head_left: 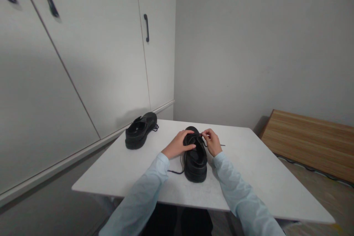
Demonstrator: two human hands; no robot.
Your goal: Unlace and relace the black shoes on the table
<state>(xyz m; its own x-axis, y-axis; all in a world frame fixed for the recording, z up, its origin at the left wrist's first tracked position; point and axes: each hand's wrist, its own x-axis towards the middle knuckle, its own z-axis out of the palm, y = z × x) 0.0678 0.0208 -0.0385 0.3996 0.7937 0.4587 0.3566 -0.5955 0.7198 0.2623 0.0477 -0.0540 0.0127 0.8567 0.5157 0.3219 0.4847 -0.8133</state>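
Note:
A black lace-up shoe (195,169) stands on the white table in front of me, its toe pointing away and its heel toward me. My left hand (178,144) grips the shoe's left side near the lacing, with the thumb at the opening and the fingers over the upper. At the right of the lacing, my right hand (211,141) pinches a black shoelace (205,142) between thumb and fingertips. One loose lace end (176,172) trails on the table left of the shoe. Another short end sticks out beyond my right hand. My fingers partly hide the eyelets.
A second black shoe (140,131) sits at the table's far left, laces hanging at its side. The white table (249,177) stands near white cupboards (110,62) and a grey wall. A wood-grain board or bench (312,140) is at the right, beyond the table edge.

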